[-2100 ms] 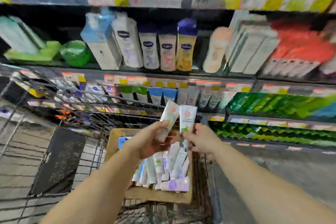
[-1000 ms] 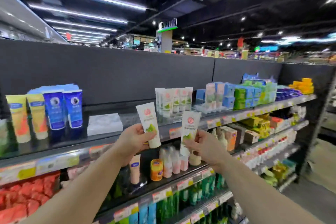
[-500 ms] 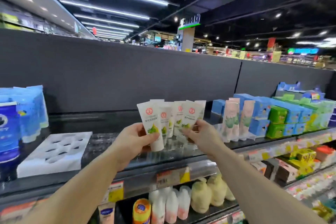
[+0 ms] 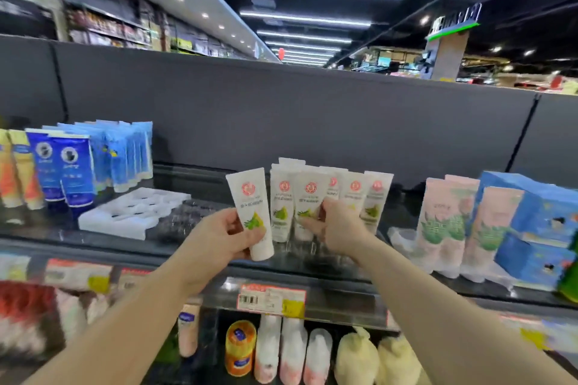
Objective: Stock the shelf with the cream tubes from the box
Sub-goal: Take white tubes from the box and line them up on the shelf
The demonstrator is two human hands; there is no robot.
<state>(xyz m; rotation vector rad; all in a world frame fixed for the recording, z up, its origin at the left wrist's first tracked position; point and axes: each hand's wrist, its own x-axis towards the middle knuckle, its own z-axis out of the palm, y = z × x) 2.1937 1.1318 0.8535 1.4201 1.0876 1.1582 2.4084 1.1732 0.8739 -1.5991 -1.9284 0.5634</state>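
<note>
Bright strip lights run along the dark shop ceiling. Below them a dark shelf holds rows of goods. The left hand pinches a white tube with its thumb and fingers and holds it up, cap down, just left of the row of white tubes standing on the shelf. The right hand curls its fingers round a second tube at the front of that row. Blue tubes stand far to the left, near a white tray. Pink tubes and blue boxes stand to the right. A price tag hangs on the shelf edge.
</note>
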